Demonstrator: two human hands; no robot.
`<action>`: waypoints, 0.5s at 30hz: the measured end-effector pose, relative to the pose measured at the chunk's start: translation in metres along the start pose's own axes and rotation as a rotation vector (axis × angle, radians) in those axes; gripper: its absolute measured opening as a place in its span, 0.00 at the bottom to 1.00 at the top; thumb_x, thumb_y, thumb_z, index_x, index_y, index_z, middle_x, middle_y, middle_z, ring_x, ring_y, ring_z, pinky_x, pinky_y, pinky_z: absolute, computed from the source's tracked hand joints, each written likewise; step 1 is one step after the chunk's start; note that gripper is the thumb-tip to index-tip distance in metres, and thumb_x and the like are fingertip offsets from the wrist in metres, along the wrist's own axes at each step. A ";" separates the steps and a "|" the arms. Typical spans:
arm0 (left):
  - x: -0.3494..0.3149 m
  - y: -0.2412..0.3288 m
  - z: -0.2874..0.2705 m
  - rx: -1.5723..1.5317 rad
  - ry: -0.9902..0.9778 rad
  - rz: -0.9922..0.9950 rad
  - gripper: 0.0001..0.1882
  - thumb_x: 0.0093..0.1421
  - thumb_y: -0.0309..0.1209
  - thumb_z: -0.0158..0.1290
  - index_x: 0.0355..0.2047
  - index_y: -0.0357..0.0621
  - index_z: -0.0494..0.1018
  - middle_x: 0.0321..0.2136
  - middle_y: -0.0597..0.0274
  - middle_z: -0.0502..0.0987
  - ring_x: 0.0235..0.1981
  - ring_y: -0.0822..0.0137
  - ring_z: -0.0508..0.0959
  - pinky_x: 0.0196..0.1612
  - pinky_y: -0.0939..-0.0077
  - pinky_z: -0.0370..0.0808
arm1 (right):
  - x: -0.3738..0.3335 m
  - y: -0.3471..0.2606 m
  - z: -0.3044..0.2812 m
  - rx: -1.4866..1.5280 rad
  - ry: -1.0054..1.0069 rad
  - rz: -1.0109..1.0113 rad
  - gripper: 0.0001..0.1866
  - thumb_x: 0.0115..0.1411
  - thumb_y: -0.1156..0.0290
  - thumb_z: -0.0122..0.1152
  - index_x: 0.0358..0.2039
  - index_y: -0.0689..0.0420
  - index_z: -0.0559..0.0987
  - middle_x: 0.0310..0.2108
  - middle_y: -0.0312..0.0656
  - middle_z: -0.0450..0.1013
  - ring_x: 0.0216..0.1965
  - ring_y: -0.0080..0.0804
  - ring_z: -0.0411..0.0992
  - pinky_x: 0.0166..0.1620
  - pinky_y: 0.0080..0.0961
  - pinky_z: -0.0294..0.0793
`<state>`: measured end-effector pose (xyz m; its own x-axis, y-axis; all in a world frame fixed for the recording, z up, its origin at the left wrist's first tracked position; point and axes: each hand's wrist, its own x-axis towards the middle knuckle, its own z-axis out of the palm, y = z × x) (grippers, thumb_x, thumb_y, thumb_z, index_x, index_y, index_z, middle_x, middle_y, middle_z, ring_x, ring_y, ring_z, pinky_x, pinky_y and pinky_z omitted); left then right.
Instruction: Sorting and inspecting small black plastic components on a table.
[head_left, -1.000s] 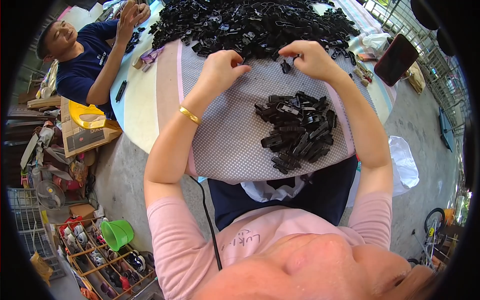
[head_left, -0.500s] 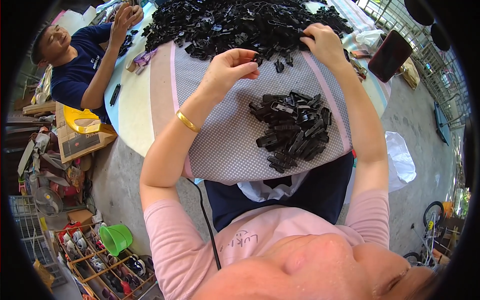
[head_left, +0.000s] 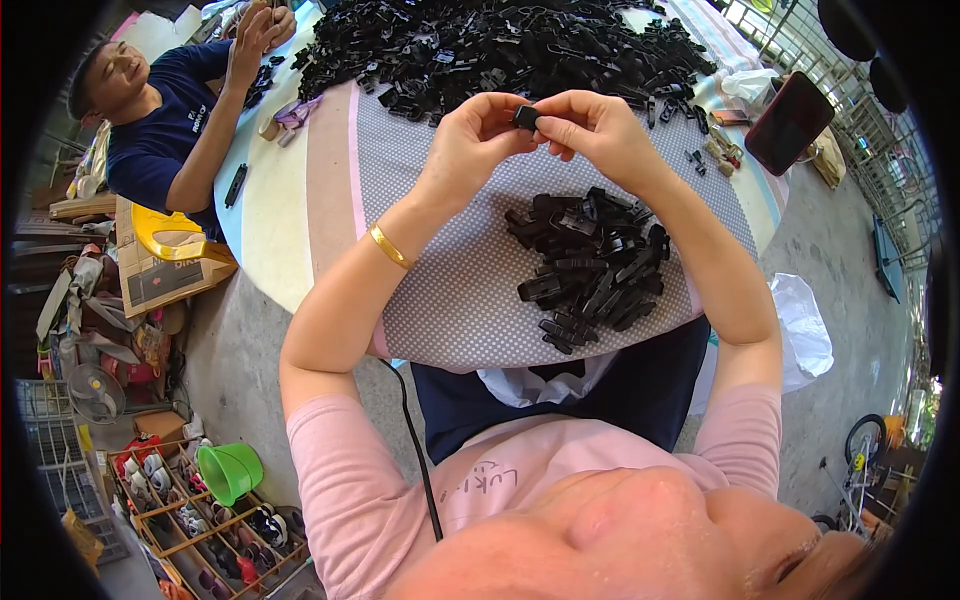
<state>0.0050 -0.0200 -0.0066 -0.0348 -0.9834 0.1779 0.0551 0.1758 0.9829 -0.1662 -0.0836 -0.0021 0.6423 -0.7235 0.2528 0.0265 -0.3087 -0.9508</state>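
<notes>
Both hands meet over the dotted tablecloth, in front of the large heap of black plastic parts. A small black plastic part is pinched between the fingertips of my left hand. My right hand has its thumb and fingers closed at the same part's right side. Whether the right fingers hold a second piece is hidden. Nearer to me, below the hands, lies a smaller pile of black clip-like parts.
A co-worker sits at the far left with hands raised over the table. A dark phone stands at the right side. Near the left edge lie a long black piece and a purple ribbon. A black cable hangs by my left side.
My right hand has come back from the big heap, moving left to join my left hand. The left hand has shifted slightly right, still holding the small black part.
</notes>
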 end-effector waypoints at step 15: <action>-0.007 0.007 0.002 0.385 0.144 0.129 0.21 0.52 0.21 0.54 0.48 0.38 0.68 0.33 0.60 0.76 0.35 0.75 0.75 0.39 0.85 0.72 | -0.004 -0.003 0.003 -0.645 0.132 -0.433 0.12 0.49 0.69 0.62 0.34 0.58 0.78 0.32 0.42 0.74 0.29 0.35 0.74 0.33 0.22 0.73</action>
<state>0.0032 -0.0115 -0.0006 0.0895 -0.9436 0.3188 -0.3277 0.2744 0.9041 -0.1671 -0.0779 -0.0003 0.5791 -0.5120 0.6344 -0.2218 -0.8478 -0.4817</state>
